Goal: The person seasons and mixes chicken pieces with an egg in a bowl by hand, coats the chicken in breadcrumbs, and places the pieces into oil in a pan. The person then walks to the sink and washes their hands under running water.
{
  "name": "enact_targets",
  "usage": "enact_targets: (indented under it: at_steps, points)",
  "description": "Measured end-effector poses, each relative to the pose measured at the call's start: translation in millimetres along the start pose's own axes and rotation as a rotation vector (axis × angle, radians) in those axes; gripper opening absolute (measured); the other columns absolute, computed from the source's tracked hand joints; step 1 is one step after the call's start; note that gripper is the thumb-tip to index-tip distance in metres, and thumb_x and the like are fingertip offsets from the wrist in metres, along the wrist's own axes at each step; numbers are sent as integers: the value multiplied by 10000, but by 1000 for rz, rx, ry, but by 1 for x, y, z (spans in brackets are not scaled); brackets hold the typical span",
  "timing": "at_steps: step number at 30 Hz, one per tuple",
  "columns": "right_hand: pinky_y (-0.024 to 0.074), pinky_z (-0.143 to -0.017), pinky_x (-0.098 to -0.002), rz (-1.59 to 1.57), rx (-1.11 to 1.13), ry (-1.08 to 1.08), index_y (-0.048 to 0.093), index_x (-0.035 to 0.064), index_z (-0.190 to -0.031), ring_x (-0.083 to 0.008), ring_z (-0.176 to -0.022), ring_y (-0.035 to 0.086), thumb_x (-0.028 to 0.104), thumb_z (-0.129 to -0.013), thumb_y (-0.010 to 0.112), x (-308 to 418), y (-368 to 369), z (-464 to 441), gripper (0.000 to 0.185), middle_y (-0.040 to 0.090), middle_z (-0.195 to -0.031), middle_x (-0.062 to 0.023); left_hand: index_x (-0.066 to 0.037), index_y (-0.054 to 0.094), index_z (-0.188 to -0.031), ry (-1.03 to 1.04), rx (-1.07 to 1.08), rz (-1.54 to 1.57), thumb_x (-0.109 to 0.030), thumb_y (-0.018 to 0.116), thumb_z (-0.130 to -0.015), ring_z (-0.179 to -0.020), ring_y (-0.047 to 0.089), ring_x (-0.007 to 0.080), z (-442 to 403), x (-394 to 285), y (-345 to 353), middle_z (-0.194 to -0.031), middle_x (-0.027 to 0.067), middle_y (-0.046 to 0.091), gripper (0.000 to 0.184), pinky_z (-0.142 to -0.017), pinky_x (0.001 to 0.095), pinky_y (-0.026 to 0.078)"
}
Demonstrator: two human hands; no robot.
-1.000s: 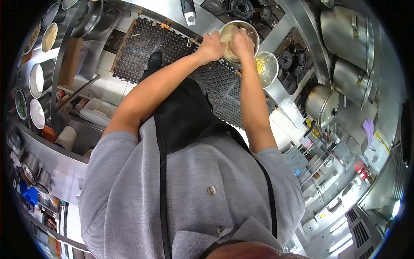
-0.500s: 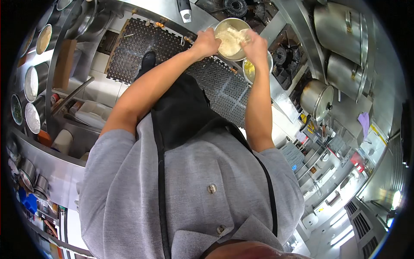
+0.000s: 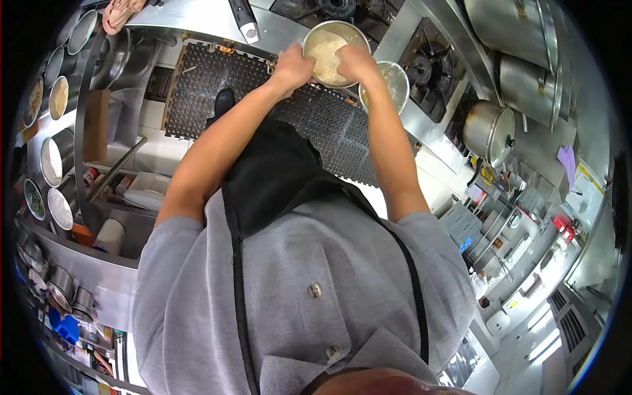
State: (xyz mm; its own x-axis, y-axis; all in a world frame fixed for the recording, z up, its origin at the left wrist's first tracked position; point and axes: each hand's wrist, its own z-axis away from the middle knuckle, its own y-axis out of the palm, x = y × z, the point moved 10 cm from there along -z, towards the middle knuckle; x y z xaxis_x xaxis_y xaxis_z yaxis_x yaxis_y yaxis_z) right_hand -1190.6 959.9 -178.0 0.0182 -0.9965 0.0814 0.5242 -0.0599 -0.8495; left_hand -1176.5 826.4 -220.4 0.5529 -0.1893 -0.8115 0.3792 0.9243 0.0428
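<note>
A round metal bowl (image 3: 363,41) of pale crumbs (image 3: 326,54) stands at the counter's front edge. My left hand (image 3: 293,68) is closed at its left rim, thumb towards the crumbs. My right hand (image 3: 359,64) reaches over the right side, its curled fingers down in the crumbs; whatever they grip is hidden. Just right of it, partly behind my right wrist, sits a second metal bowl (image 3: 397,84) with a yellowish wet coating inside.
Gas burners (image 3: 428,69) lie behind and right of the bowls. A black-handled tool (image 3: 245,23) rests on the counter. A lidded pot (image 3: 487,131) stands at right, food tubs (image 3: 60,209) at left. A rubber mat (image 3: 217,79) covers the floor. A distant person (image 3: 480,284) shows at lower right.
My right hand has moved left and down into the crumbs; the pale piece it held up is no longer visible. The whole view has shifted slightly.
</note>
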Motion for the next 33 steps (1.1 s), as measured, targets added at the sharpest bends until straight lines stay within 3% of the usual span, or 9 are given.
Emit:
enact_targets:
  at_steps: [4,7,11,15,19,23,27,31,33]
  points:
    - [499,-772,-398,-638,149,-13,664,-36,-914,-330,-852,661,91,-739,520,-12,-4,-4,260,670,-924,-242,123,466,-1159,-15,40,-44,-46,474,-912,-882,648,243,-3,5,4,-1059,198,588,300,-670,311,604]
    - [483,-755,-399,-497,244,-205,663,-29,-936,-310,-821,649,116,-748,520,5,73,-40,277,663,-907,-257,115,466,-1171,13,62,-41,-59,462,-923,-888,646,239,-8,9,9,-1054,193,587,303,-676,320,603]
    - [488,-775,-412,-799,172,-16,677,2,-955,-350,-870,652,97,-740,534,-7,38,-32,276,668,-925,-244,106,459,-1184,-3,16,-23,-70,461,-926,-892,647,247,-4,3,2,-1062,196,591,312,-684,328,603]
    - [494,-858,-443,-171,-143,-184,672,83,-1060,-369,-987,623,125,-738,584,-2,10,-33,336,659,-1051,-197,109,466,-1166,28,18,-35,-71,466,-925,-885,646,254,-5,-2,7,-1070,200,592,301,-699,338,608]
    - [491,-855,-450,-147,-177,-233,648,82,-1057,-381,-982,612,151,-682,631,-1,5,-23,382,660,-975,-190,99,493,-1146,103,-34,-62,-76,483,-916,-870,648,244,-2,-6,5,-1042,209,600,289,-648,332,592]
    - [507,-792,-443,-324,-161,-249,664,110,-915,-354,-922,626,133,-643,670,-4,-9,-32,273,660,-952,-164,89,544,-1045,503,-225,-534,-87,534,-829,-923,619,349,9,-59,-3,-951,279,604,278,-764,402,496]
    - [492,-837,-458,-423,-309,-245,660,100,-1008,-353,-1016,610,36,-641,590,-9,-87,-18,379,664,-1016,-166,72,516,-935,410,-185,-429,-85,544,-824,-909,502,486,-1,-107,-5,-920,320,559,194,-828,506,411]
    - [506,-785,-458,-269,-395,-194,676,96,-951,-353,-948,627,24,-645,594,-22,-138,-32,325,670,-967,-147,75,497,-902,507,-164,-470,-61,533,-827,-839,573,406,-27,-162,-2,-880,278,571,159,-751,477,491]
    - [509,-767,-460,-233,-518,-219,678,96,-926,-353,-923,632,23,-645,598,-21,-182,-34,301,672,-948,-139,78,481,-881,294,-20,15,-34,523,-832,-765,623,285,-53,-173,2,-850,210,571,130,-605,394,561]
